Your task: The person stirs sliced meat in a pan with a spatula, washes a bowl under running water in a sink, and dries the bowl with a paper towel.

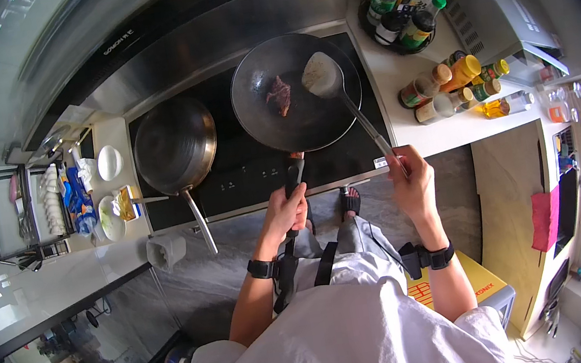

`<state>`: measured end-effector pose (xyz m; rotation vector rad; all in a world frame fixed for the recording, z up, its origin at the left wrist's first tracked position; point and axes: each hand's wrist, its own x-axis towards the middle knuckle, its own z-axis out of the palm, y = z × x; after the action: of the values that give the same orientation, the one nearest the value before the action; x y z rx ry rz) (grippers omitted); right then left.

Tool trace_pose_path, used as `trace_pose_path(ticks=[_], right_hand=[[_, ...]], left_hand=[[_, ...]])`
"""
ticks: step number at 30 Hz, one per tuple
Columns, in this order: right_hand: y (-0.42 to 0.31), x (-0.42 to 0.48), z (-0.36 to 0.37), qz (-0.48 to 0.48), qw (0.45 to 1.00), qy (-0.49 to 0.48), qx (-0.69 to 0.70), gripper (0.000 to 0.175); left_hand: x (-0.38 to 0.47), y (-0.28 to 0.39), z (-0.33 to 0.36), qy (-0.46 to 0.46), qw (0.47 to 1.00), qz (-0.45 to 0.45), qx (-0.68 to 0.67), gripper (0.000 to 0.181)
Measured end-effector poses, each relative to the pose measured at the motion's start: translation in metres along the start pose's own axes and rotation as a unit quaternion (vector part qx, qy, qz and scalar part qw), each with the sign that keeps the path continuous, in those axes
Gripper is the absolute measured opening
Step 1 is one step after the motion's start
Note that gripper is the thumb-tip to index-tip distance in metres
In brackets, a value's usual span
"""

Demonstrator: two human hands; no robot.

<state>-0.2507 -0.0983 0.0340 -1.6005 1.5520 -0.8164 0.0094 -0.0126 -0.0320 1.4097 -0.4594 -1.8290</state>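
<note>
A dark wok [283, 132] sits on the right side of the black glass cooktop [247, 187]. My left hand [285, 213] is closed around its handle [294, 176]. In my right hand [412, 178] is the handle of a metal wok spatula [323, 74]. The spatula's broad blade is over the right part of the wok and looks coated with pale residue; whether it touches the wok I cannot tell. A browned piece of meat [279, 95] lies in the wok, left of the blade and apart from it.
A second frying pan [173, 142] occupies the cooktop's left side, its handle jutting past the front edge. Sauce bottles [425, 87] and a round bottle tray [399, 43] stand right. Left are a white bowl [109, 162], a plate [112, 217] and a dish rack [27, 207].
</note>
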Motion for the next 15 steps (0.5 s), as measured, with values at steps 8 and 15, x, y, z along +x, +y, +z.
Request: trace_pose_path(ticks=[8,15], right_hand=[[0.003,0.023,-0.024,-0.080,0.995,-0.032,-0.045,0.010],[-0.030,0.071,-0.047,-0.277,0.922,-0.087,-0.256,0.020]], left_hand=[[0.003,0.000,0.005,-0.003,1.000,0.015,-0.001,0.045],[0.011,-0.011,0.019,0.002,0.998,0.043,-0.040,0.048]])
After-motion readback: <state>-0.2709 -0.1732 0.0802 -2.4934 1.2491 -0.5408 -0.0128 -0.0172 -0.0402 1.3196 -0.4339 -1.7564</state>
